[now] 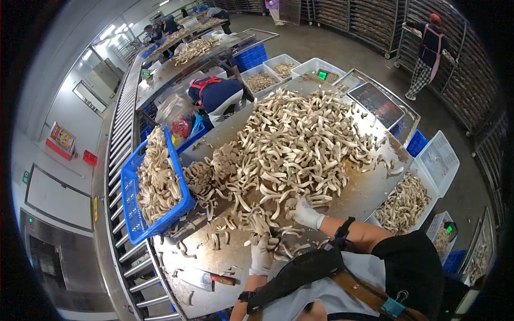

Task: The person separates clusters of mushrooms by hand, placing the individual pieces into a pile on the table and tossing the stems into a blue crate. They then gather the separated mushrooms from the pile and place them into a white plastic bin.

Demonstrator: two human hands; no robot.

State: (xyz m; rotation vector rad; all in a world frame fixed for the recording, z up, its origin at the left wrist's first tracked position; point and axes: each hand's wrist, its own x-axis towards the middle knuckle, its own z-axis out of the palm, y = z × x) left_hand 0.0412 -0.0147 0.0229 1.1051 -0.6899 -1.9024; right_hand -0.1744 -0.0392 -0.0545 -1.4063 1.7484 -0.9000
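My left hand (pixel 261 257), in a white glove, is closed around the base of a mushroom clump (pixel 256 222) low over the metal table (pixel 184 254). Up and to the right of it, my gloved right hand (pixel 308 215) has its fingers curled at a mushroom (pixel 290 205) on the near edge of the pile. That large heap of pale-stemmed mushrooms (pixel 300 139) covers much of the tabletop. A knife (pixel 199 279) with a broad blade and wooden handle lies left of my left hand, among loose mushroom pieces.
A blue basket (pixel 128 200) of mushrooms stands at the left, beside a roller conveyor (pixel 126 241). White bins (pixel 428 198) with mushrooms sit right of the table. One person (pixel 217 96) bends beyond the table; another (pixel 428 53) stands by tall racks (pixel 369 24).
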